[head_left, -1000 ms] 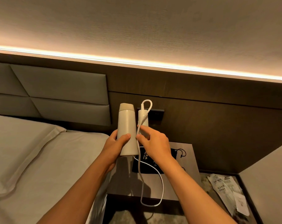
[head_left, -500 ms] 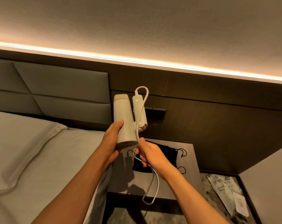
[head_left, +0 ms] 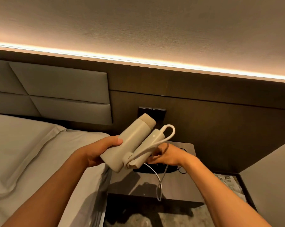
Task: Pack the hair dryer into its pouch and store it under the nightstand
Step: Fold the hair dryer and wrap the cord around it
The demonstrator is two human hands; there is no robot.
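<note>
Above the nightstand (head_left: 148,187), the left hand (head_left: 97,153) is clamping the folded hair dryer (head_left: 130,143); the right hand (head_left: 168,154) is pinching its cord (head_left: 161,182). Wind the slack snugly around the handle before reaching for the black pouch (head_left: 171,169).

A hotel-style bedroom: a made bed (head_left: 32,158) with pale sheets and a pillow (head_left: 15,145) fills the 9 o'clock side, backed by a padded grey headboard (head_left: 60,90). Dark wood panelling (head_left: 220,122) runs behind, topped by a warm LED light strip (head_left: 138,60). At 6 o'clock stands a small nightstand (head_left: 138,182) below a wall switch plate (head_left: 152,112).
</note>
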